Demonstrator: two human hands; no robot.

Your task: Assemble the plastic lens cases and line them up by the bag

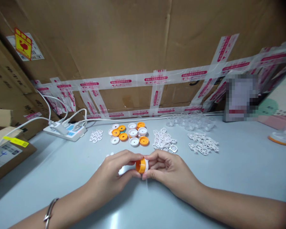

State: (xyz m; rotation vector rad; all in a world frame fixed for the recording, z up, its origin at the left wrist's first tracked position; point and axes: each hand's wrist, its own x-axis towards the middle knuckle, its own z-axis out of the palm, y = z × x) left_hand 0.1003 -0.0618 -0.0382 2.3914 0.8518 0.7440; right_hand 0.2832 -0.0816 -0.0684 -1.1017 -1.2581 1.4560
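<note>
Between my two hands, just above the grey table, is a round plastic piece [140,165], orange on the left with a white ring at its right side. My left hand [120,165] pinches the orange part between thumb and fingers. From the other side, my right hand [168,167] grips the white part with thumb and forefinger, its other fingers curled. Whether the two parts are one piece or only pressed together, I cannot tell. Beyond my hands stand stacks of orange and white round caps [134,142]. A heap of white cut-out plastic pieces [162,140] lies right of them.
Small white discs [96,135] lie left of the caps. More white cut-out pieces [203,143] and clear plastic domes [193,121] are at the right. A power strip [71,131] with white cables sits back left. A large taped cardboard box [124,41] walls off the back.
</note>
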